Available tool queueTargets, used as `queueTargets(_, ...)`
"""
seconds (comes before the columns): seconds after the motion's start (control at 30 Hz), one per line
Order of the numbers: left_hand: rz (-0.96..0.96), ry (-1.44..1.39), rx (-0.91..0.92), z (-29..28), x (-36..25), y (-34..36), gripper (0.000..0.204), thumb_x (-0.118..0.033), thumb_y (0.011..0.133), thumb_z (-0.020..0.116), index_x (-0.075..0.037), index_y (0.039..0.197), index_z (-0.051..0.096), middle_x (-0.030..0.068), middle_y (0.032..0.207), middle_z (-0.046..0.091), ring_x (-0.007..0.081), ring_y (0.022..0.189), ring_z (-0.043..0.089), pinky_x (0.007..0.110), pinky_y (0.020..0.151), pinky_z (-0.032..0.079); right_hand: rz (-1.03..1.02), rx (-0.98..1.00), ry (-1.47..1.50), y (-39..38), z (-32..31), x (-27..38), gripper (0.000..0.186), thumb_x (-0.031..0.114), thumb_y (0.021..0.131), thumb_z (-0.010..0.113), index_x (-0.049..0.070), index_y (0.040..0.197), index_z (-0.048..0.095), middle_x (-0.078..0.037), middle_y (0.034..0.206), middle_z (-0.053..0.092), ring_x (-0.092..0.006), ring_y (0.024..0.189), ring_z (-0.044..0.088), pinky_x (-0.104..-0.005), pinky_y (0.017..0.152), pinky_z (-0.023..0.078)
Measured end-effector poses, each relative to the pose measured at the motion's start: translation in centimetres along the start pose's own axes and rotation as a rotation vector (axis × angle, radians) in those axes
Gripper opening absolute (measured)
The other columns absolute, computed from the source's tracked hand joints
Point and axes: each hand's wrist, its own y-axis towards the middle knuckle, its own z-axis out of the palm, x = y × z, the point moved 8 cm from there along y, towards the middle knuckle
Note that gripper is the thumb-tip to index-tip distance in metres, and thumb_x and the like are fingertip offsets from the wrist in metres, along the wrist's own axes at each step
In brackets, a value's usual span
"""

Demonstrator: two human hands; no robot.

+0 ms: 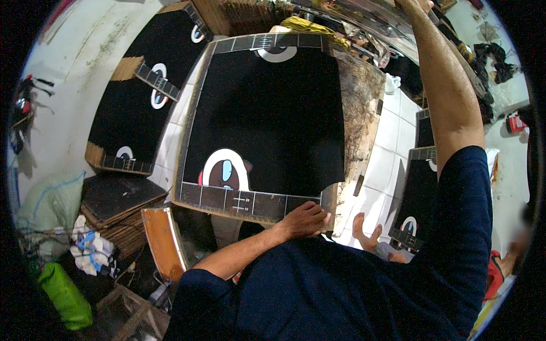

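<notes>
A black printed board [264,116] with eye-shaped prints and grey ruled bands at top and bottom lies on a worn wooden surface [367,96]. My left hand [304,219] rests at the board's lower right, fingers lying on the ruled band. My right arm stretches up to the top right, where my right hand [415,5] is partly cut off at a long, stained frame or panel [364,14]; what its fingers hold is unclear.
More printed black boards stand left [148,51] and right [418,193]. Stacked sheets [122,204], an orange panel [162,241] and bags [62,295] fill the lower left. Bare feet [367,233] are on white tiles. Another person's red-clad limb [500,267] shows at far right.
</notes>
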Motion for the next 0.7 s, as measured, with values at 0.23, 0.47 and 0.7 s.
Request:
queueTargets(0.23, -1.172, 0.135, -0.304, -10.8, 20.7, -19.5, 0.058, -0.028, 0.077, 0.083, 0.001, 0.125, 0.066, 0.0220, 0.123, 0.065, 0.0419, 0.120, 0.058, 0.050, 0.105, 0.045, 0.012, -0.023, 0.033, 1.8, 0.4, 0.0, 0.037, 0.033, 0.088, 0.071, 0.025, 0.125, 0.072, -0.010, 0.120, 0.075, -0.0317, 0.117, 0.068, -0.0464, 0.098, 0.050)
queueTargets(0.47, -1.860, 0.037, -0.326, -22.3, 31.0, -42.5, 0.055, -0.044, 0.108, 0.052, 0.008, 0.107, 0.068, 0.0137, 0.091, 0.069, 0.0225, 0.084, 0.059, 0.040, 0.080, 0.049, 0.104, -0.023, 0.009, 3.7, 1.5, -1.8, 0.045, 0.036, 0.085, 0.079, 0.019, 0.127, 0.071, -0.015, 0.117, 0.075, -0.0323, 0.110, 0.071, -0.0436, 0.091, 0.055)
queueTargets(0.7, -1.731, -0.353, -0.722, -22.6, 30.9, -39.9, 0.049, -0.039, 0.111, 0.049, 0.004, 0.101, 0.070, 0.0003, 0.085, 0.062, 0.0133, 0.079, 0.051, 0.036, 0.072, 0.045, -0.035, -0.076, 0.028, 5.0, 1.4, -1.7, 0.051, 0.034, 0.084, 0.081, 0.012, 0.129, 0.070, -0.018, 0.117, 0.074, -0.0310, 0.107, 0.071, -0.0416, 0.090, 0.056)
